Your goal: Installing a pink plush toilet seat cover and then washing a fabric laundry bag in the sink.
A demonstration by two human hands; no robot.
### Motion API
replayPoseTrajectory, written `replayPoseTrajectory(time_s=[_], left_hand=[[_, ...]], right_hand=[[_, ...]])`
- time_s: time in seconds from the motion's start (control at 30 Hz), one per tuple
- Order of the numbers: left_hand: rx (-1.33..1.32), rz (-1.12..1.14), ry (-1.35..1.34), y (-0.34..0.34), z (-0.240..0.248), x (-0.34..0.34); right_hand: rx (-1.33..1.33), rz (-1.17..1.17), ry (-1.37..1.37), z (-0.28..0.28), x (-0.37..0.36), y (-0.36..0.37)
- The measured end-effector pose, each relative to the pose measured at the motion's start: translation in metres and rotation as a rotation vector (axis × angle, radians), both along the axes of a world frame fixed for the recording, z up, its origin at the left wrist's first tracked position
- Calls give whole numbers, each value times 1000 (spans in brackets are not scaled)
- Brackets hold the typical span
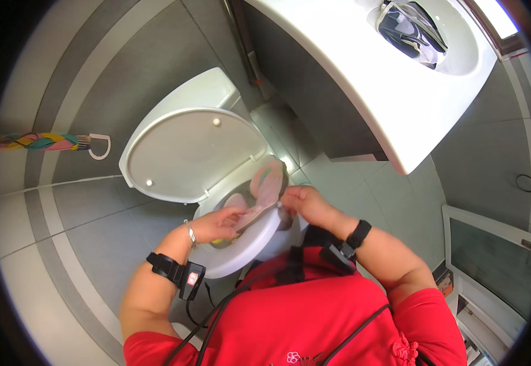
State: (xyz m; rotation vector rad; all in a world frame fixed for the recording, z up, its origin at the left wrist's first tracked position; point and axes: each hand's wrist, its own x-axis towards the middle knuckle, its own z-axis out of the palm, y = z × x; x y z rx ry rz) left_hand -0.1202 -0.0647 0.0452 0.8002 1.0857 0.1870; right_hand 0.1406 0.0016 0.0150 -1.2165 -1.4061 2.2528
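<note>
A pale pink, limp, fabric-like piece [267,186] with a green patch stretches between my hands over the open toilet [236,259]. I cannot make out exactly what it is. My left hand [220,224] has its fingers closed on its left end, above the seat. My right hand [307,204] pinches its other side at the seat's right edge. Greyish see-through material [285,177] surrounds part of the pink piece. More pink and a bit of yellow show inside the bowl, partly hidden by my left hand. The toilet lid [195,155] is raised.
A white washbasin counter [363,67] stands at the upper right, with a dark-edged clear pouch [409,33] in its basin. A braided colourful cloth strip [46,141] hangs at the left by a white hook [101,146]. A white-framed glass door [497,256] is at the right.
</note>
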Motion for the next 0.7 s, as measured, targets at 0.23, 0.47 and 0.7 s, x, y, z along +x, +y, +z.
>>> replayPoseTrajectory(time_s=[0.23,0.47,0.7], left_hand=[[372,-22,431,1,14,27],[826,-227,262,27,32,38],[-167,130,130,68,16,53]], right_hand=[[-283,-100,26,-6,-5,19],[-218,-10,99,-15,-2,17],[-49,113,96,0,-2,28]])
